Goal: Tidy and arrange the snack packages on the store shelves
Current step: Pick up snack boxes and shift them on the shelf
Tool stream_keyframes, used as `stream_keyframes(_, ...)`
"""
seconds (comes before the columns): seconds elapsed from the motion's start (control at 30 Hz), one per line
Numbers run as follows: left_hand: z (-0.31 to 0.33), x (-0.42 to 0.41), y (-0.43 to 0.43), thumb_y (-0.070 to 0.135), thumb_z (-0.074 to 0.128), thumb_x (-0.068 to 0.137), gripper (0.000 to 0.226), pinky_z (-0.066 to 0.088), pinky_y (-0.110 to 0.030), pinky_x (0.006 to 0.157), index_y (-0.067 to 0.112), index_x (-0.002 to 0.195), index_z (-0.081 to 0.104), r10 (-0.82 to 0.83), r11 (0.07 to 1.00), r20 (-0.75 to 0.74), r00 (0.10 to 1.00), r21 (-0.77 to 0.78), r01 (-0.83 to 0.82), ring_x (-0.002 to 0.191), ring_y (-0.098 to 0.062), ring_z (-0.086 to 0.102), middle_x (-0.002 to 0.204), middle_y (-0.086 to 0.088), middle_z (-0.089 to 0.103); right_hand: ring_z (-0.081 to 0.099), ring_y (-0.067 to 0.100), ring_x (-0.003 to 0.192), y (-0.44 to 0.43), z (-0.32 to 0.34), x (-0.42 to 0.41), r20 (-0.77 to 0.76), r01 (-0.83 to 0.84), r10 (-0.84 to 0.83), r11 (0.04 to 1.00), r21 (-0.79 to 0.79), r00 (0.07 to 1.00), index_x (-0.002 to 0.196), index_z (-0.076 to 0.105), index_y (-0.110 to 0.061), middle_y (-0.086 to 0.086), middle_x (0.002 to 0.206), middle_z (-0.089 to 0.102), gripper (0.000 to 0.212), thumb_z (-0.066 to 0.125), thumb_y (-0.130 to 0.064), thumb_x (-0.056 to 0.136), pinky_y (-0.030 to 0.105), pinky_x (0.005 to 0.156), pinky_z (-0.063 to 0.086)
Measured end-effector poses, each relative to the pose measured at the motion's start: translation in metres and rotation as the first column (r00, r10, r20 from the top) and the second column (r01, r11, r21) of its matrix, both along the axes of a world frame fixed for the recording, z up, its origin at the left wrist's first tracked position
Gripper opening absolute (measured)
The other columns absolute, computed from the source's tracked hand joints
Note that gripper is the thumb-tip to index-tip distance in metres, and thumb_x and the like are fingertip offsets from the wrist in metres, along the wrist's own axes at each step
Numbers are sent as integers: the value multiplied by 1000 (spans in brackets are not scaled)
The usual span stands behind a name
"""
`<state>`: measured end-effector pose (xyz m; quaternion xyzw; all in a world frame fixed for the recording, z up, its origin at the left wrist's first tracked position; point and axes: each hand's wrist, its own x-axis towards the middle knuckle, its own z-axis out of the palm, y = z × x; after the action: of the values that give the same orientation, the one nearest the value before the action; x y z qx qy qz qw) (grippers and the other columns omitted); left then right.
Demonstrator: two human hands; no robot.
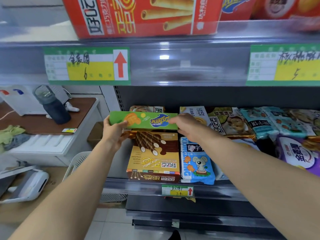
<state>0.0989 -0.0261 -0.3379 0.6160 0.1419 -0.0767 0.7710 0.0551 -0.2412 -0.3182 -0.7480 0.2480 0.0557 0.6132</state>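
Between the two hands, in front of the middle shelf's opening, the green biscuit box (143, 120) is held off the shelf with its long axis running left to right and its printed face turned toward the camera, lettering upside down. Each end sits in a grasp. The left hand (113, 134) clasps the left end, thumb laid across the front face, its other fingers hidden behind the box. The right hand (187, 126) pinches the right end, fingers (174, 120) over the front and the thumb tucked under the lower edge. Neither hand is nearer; the box spans them evenly.

Just below the fingers lies the brown wafer-roll box (153, 158), flat on the shelf (138, 187), its long axis running front to back, so crosswise to the green one. Beyond the fingers, deeper in, a back-row packet (147, 108) peeks over the green box's top edge. Right of the right-hand fingers sits the blue koala bag (197, 161), touching the brown box's side.

The next move likely turns on whether the green box goes down across the brown one or behind it.
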Motion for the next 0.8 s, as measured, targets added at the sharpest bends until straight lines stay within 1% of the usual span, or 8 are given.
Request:
stream_keyframes(0.13,-5,9,15,-2,58,87,62,51,-44,86,23,138,34,76,997,-6,997,25,-75,106,-28,59,126,-12,52,42,28,129,16,2,3,-5,-47,48,997,57,999,131,44,-6,13,141,43,51,63,-18,86,42,109,36)
stream_keyframes(0.27,-4,14,13,2,64,83,62,50,-57,89,24,135,38,87,994,35,996,67,-89,104,-33,62,123,-11,57,41,29,131,12,5,2,-21,-29,32,987,160,999,133,46,-4,13,141,44,46,59,-17,90,38,106,35)
stream_keyframes(0.33,1,13,0,2,68,82,65,50,-46,93,23,136,38,30,985,143,989,162,-53,106,-28,61,119,-7,58,46,21,126,4,4,0,-49,4,6,976,217,999,128,51,-8,5,131,51,45,62,-25,88,34,102,36)
stream_keyframes(0.43,14,12,-25,1,64,85,65,47,-32,91,22,139,34,-62,965,243,968,263,-4,107,-21,56,118,-4,55,57,19,107,-6,-5,0,-84,86,-64,953,290,994,98,62,-16,7,110,65,31,68,-40,79,34,101,39)
stream_keyframes(0.53,21,14,-37,-2,60,86,63,53,-39,85,24,136,32,-68,977,168,983,210,32,105,-29,60,120,-9,54,59,23,107,-14,-9,0,-73,121,-106,958,260,992,98,64,-16,9,110,68,44,70,-47,68,36,102,40)
stream_keyframes(0.63,16,10,-39,-4,56,88,61,58,-39,72,25,134,27,-103,992,59,993,84,98,99,-34,63,118,-10,51,58,21,108,-20,-3,-4,-48,112,-103,965,235,993,109,64,-15,5,115,64,44,68,-43,75,37,103,41)
stream_keyframes(0.7,10,4,-41,-2,56,89,63,58,-41,72,27,134,22,-112,993,5,994,45,111,101,-36,62,119,-9,49,61,25,108,-24,-1,-7,-72,106,-92,969,225,993,99,65,-16,9,114,68,40,69,-45,71,38,104,40)
stream_keyframes(0.8,6,4,-41,-2,57,89,65,56,-43,75,27,136,21,-86,996,-4,996,12,86,108,-33,59,122,-10,47,56,22,113,-24,-1,-9,-83,93,-77,975,203,994,110,60,-13,9,121,64,47,68,-43,74,37,105,35)
